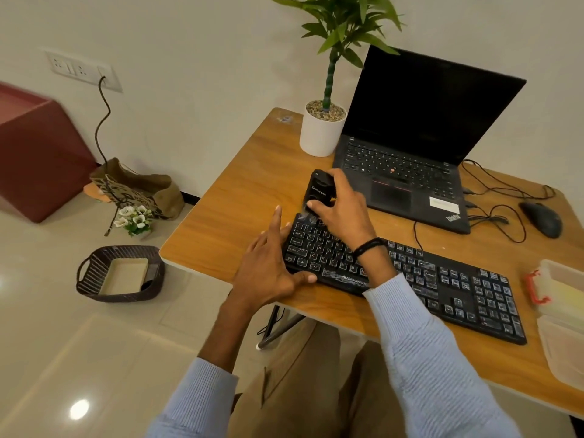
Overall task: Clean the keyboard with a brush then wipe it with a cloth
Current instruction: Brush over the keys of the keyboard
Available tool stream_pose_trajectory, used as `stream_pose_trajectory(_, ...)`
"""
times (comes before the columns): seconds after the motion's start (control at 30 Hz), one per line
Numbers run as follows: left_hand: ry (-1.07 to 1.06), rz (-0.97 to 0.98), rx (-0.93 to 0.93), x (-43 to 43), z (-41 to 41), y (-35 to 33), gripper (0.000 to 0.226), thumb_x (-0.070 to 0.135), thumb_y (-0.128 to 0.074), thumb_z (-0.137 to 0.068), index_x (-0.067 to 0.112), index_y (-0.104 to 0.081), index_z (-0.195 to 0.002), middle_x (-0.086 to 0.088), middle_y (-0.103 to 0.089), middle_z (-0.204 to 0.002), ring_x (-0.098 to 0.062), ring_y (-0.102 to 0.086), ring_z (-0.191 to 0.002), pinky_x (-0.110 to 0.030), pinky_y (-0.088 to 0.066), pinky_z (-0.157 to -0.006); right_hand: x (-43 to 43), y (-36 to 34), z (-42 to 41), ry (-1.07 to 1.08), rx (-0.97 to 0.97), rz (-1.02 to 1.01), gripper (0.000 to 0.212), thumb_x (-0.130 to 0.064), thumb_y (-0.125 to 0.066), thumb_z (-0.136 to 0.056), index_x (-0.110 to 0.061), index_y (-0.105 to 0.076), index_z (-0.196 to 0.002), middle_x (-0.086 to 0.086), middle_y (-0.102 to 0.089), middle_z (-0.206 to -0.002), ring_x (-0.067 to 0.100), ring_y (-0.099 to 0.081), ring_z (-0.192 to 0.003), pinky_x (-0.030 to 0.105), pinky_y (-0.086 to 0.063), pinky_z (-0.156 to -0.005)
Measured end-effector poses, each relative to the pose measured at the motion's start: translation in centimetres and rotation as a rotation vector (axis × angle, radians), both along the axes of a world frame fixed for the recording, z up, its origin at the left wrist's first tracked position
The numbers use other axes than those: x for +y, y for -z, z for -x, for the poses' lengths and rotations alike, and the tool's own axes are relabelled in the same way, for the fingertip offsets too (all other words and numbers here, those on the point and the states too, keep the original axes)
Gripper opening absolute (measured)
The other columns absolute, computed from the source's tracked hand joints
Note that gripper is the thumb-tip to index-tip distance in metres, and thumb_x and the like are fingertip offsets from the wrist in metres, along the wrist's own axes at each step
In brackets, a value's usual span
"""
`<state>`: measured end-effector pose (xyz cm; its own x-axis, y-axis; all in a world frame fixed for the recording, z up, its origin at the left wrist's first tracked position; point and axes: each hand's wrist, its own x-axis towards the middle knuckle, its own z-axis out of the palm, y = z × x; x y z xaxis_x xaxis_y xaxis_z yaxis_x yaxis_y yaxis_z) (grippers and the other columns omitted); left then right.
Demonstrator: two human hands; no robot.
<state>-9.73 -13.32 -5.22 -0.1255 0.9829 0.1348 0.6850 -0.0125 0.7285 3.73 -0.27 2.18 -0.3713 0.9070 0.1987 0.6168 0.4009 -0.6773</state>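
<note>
The black brush (319, 191), likely light and stiff, is gripped round its body by the right hand (343, 207) at the far-left corner of the keyboard (442, 279), which is steadied by the spread, straight-fingered left hand (268, 267).

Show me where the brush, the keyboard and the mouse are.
brush (319, 188), head view, on its black body.
keyboard (458, 289), head view, on keys right of the forearm.
mouse (542, 218), head view, on its back.

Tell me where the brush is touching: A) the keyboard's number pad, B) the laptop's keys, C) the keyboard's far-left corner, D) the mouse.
C: the right hand holds the brush with its bristles on the far-left corner of the keyboard.
</note>
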Motion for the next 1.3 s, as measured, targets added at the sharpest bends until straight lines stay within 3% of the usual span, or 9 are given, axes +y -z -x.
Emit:
stream_pose_trajectory(0.17, -0.011, 0.005, 0.008, 0.0, -0.1, 0.0, 0.142, 0.083, -0.070, -0.066, 0.029, 0.024, -0.158, 0.005, -0.039, -0.161, -0.023, -0.030, -0.151, -0.048, -0.021, -0.125, 0.2, 0.2, -0.1, -0.021, 0.040, 0.018, 0.058, -0.032, -0.079, -0.080, -0.031, -0.048, -0.129, -0.006, -0.066, -0.116, 0.008, -0.062, -0.099, 0.016, -0.050, -0.074)
stream_pose_trajectory(0.27, -0.018, 0.011, 0.003, 0.0, -0.2, 0.0, 0.142, 0.082, -0.071, -0.066, 0.031, 0.024, -0.158, 0.006, -0.039, -0.161, -0.023, -0.030, -0.151, -0.050, -0.022, -0.124, 0.1, 0.5, 0.0, 0.050, 0.058, -0.048, 0.056, -0.030, -0.077, -0.081, -0.032, -0.048, -0.129, -0.005, -0.066, -0.114, 0.008, -0.061, -0.095, 0.026, -0.056, -0.078)
stream_pose_trajectory(0.53, -0.025, 0.017, -0.011, -0.1, -0.2, 0.0, 0.142, 0.083, -0.072, -0.065, 0.031, 0.021, -0.159, 0.007, -0.039, -0.161, -0.019, -0.028, -0.151, -0.047, -0.021, -0.124, 0.2, 0.7, -0.1, 0.060, 0.071, -0.058, 0.054, -0.028, -0.078, -0.079, -0.033, -0.050, -0.125, -0.005, -0.067, -0.111, 0.012, -0.064, -0.097, 0.029, -0.058, -0.079)
stream_pose_trajectory(0.63, -0.026, 0.018, -0.010, -0.2, -0.2, -0.1, 0.141, 0.080, -0.073, -0.066, 0.030, 0.022, -0.159, 0.007, -0.037, -0.162, -0.020, -0.027, -0.151, -0.046, -0.020, -0.124, 0.1, 0.6, -0.2, -0.040, 0.071, 0.017, 0.054, -0.030, -0.081, -0.077, -0.033, -0.052, -0.122, -0.009, -0.066, -0.112, 0.008, -0.063, -0.099, 0.025, -0.056, -0.080)
stream_pose_trajectory(0.77, -0.031, 0.027, -0.002, -0.2, -0.2, -0.2, 0.142, 0.081, -0.073, -0.066, 0.029, 0.021, -0.159, 0.006, -0.037, -0.162, -0.021, -0.028, -0.151, -0.048, -0.021, -0.124, 0.2, 0.3, -0.7, 0.039, 0.075, -0.016, 0.055, -0.026, -0.079, -0.080, -0.030, -0.051, -0.128, -0.006, -0.065, -0.116, 0.004, -0.057, -0.096, 0.010, -0.047, -0.071)
stream_pose_trajectory(0.87, -0.031, 0.019, -0.004, -0.3, -0.2, -0.2, 0.142, 0.079, -0.073, -0.067, 0.028, 0.021, -0.159, 0.007, -0.037, -0.162, -0.020, -0.027, -0.151, -0.047, -0.021, -0.124, -0.1, 0.1, -0.6, -0.075, 0.076, 0.055, 0.054, -0.028, -0.081, -0.078, -0.030, -0.053, -0.125, -0.009, -0.065, -0.116, 0.006, -0.059, -0.100, 0.018, -0.052, -0.079)
stream_pose_trajectory(1.0, -0.035, 0.021, -0.006, -0.3, -0.3, -0.3, 0.142, 0.075, -0.077, -0.067, 0.027, 0.020, -0.159, 0.007, -0.037, -0.162, -0.019, -0.028, -0.151, -0.045, -0.020, -0.123, -0.1, 0.3, -0.4, 0.044, 0.099, -0.024, 0.055, -0.027, -0.079, -0.079, -0.033, -0.051, -0.126, -0.007, -0.066, -0.115, 0.007, -0.060, -0.098, 0.026, -0.057, -0.081)
stream_pose_trajectory(1.1, -0.036, 0.019, -0.012, -0.3, -0.3, -0.3, 0.141, 0.075, -0.076, -0.067, 0.028, 0.020, -0.159, 0.008, -0.037, -0.162, -0.019, -0.028, -0.151, -0.046, -0.021, -0.123, -0.1, 0.5, -0.5, -0.030, 0.088, 0.034, 0.053, -0.029, -0.081, -0.077, -0.033, -0.053, -0.122, -0.010, -0.066, -0.112, 0.008, -0.062, -0.103, 0.028, -0.057, -0.084)
stream_pose_trajectory(1.3, -0.037, 0.022, -0.008, -0.3, -0.3, -0.3, 0.142, 0.076, -0.076, -0.068, 0.028, 0.021, -0.159, 0.007, -0.037, -0.162, -0.020, -0.028, -0.151, -0.046, -0.021, -0.123, -0.6, 0.3, -0.7, 0.010, 0.094, 0.034, 0.057, -0.028, -0.080, -0.079, -0.029, -0.052, -0.129, -0.006, -0.066, -0.115, 0.005, -0.061, -0.096, 0.006, -0.045, -0.068)
